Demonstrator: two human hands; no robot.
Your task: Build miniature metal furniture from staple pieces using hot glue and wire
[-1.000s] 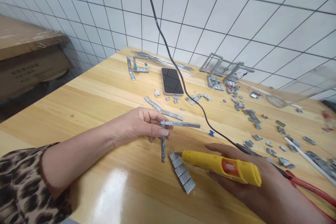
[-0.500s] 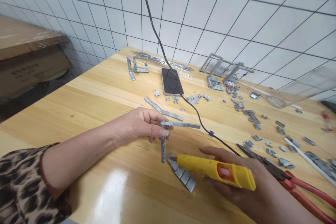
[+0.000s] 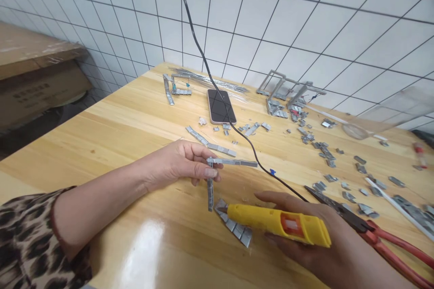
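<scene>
My left hand (image 3: 179,163) pinches the corner of an L-shaped piece of grey metal strips (image 3: 224,167); one arm runs right, the other hangs down toward the wooden table (image 3: 111,126). My right hand (image 3: 325,244) grips a yellow corded soldering tool (image 3: 278,225), its tip pointing left just over a short row of joined metal tabs (image 3: 233,225) lying on the table. The tool's black cable (image 3: 217,90) climbs up and out of view at the top.
A dark phone (image 3: 221,106) lies face up mid-table. Loose metal tabs (image 3: 325,153) are scattered to the right, with red-handled pliers (image 3: 383,239) beside my right hand. Metal strip frames (image 3: 288,88) stand near the tiled wall. Cardboard boxes (image 3: 37,81) sit at left.
My right hand has slid the yellow tool leftward, bringing its tip over the row of tabs. The cable has swung left with it. My left hand has stayed still.
</scene>
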